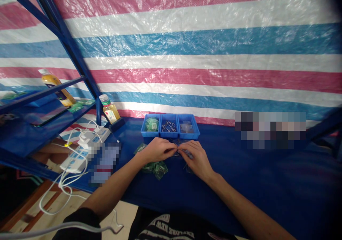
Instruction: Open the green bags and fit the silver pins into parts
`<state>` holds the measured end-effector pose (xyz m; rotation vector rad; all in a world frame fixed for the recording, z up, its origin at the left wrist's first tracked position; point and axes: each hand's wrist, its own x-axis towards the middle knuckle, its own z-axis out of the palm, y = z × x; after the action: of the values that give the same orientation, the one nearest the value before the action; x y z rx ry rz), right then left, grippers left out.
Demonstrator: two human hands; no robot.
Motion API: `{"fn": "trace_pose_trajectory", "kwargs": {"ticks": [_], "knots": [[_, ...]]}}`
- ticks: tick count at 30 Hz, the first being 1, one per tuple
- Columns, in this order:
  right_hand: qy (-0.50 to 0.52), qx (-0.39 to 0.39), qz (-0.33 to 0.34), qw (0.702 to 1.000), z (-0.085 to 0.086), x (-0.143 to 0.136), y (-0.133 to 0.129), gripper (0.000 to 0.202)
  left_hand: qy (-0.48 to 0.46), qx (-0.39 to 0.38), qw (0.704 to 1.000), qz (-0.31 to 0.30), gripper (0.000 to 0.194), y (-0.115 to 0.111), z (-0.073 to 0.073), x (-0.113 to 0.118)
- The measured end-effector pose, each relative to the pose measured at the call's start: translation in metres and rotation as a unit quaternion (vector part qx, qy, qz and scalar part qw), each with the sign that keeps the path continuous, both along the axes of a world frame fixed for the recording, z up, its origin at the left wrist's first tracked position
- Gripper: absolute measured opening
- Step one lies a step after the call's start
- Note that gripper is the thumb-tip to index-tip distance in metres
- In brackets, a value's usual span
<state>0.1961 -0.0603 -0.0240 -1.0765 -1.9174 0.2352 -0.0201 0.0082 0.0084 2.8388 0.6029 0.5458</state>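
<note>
My left hand (159,150) and my right hand (197,158) meet over the blue table, fingertips pinched together. Whatever lies between them is too small to make out. Just beyond stand three joined blue bins: the left bin (143,134) holds green packets (152,123), the middle one (168,134) slim metal pins or screws (169,126), the right one (189,136) small clear pieces (187,128). More green packets (160,169) lie beside and below my left hand. A few thin metal pieces and clear bits are partly hidden under my fingers.
A white power strip (76,158) with tangled cables sits at the left, near a blurred-out flat object (105,163). A drink bottle (109,110) stands at the back left by the blue frame (80,63). Striped plastic sheeting (203,61) hangs behind; a blurred-out patch (269,130) is at right.
</note>
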Motion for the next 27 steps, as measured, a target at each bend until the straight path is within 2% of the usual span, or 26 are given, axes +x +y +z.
{"fn": "trace_pose_trajectory", "kwargs": {"ticks": [7,20,27], "knots": [[-0.004,-0.007,-0.007,1.000,-0.0071,0.0019,0.0021,0.014,0.020,0.009,1.000,-0.001,0.030,-0.0035,0.0046,0.0014],[-0.001,0.027,0.001,1.000,-0.0059,0.0001,0.0000,0.010,-0.005,0.027,0.999,-0.019,0.028,-0.0021,0.0026,0.0017],[-0.012,0.018,-0.003,1.000,-0.0071,0.0004,0.0001,0.008,-0.005,0.039,0.999,-0.018,0.025,-0.0017,0.0014,0.0021]]}}
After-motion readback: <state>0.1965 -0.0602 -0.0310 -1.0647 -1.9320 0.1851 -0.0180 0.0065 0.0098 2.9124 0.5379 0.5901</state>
